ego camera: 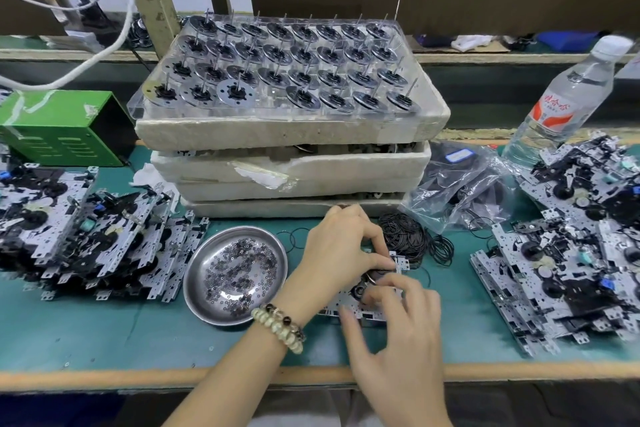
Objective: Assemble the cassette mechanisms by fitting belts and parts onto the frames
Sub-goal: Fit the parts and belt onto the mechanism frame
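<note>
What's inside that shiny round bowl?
The metal bowl holds lots of tiny dark rings, spread over its bottom, with bare metal showing near the front. Whatever lies under the piled rings is covered, and a beaded bracelet hides a bit of its rim.

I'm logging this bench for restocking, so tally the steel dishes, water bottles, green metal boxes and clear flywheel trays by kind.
Steel dish of washers: 1
Water bottle: 1
Green metal box: 1
Clear flywheel tray: 1
Total: 4
</note>
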`<action>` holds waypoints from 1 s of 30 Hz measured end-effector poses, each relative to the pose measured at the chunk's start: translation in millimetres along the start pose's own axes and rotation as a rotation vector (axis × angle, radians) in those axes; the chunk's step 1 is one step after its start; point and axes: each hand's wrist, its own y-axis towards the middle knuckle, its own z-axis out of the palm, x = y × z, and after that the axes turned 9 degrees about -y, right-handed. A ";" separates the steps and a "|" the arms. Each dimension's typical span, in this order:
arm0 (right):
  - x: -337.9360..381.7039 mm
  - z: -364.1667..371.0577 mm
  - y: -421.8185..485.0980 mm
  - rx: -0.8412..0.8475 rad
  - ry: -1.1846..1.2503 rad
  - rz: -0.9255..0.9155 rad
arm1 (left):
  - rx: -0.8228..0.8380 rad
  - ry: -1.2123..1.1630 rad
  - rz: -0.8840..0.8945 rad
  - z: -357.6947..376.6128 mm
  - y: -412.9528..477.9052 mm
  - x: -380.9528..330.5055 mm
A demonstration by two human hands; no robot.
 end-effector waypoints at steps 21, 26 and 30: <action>-29.7 -27.0 -0.1 0.044 -0.143 -0.095 | -0.146 0.063 0.207 2.3 -20.8 14.6; -50.0 -44.1 2.6 0.143 -0.162 0.157 | -0.020 0.028 0.250 -5.5 -38.7 25.2; -56.3 -50.0 8.8 0.442 -0.209 0.284 | -0.052 -0.115 0.256 -6.6 -50.3 31.4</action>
